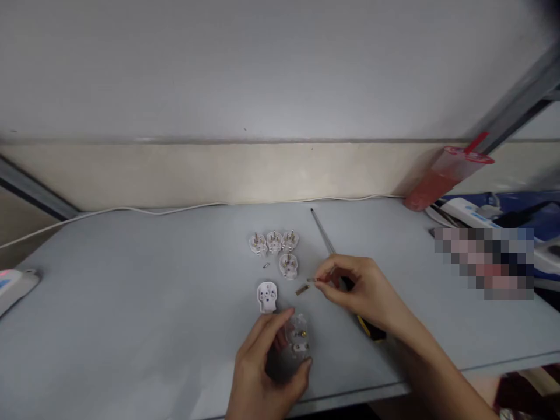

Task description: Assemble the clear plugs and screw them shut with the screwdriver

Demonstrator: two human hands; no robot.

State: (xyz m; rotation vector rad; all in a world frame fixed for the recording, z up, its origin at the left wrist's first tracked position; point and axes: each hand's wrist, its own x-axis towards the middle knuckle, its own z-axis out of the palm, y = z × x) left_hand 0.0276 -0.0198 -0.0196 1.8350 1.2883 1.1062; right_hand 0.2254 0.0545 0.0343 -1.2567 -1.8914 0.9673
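My left hand [266, 361] is curled round a clear plug housing [299, 335] with brass metal parts inside, near the table's front edge. Between the thumb and fingertips of my right hand [354, 286] is a small metal piece [311, 280], too small to name. Just below those fingertips a flat brass-coloured piece [302, 289] lies on the table. A long screwdriver [322, 230] with a black and yellow handle passes beneath my right hand. Beyond my left fingers lies a white plug cover [267, 296].
Several clear plug halves with metal pins [274, 241] sit mid-table, with a tiny metal part [266, 266] nearby. A red drink cup [441, 175] leans at the back right, near a white power strip [470, 213]. A white cable [153, 211] runs along the wall.
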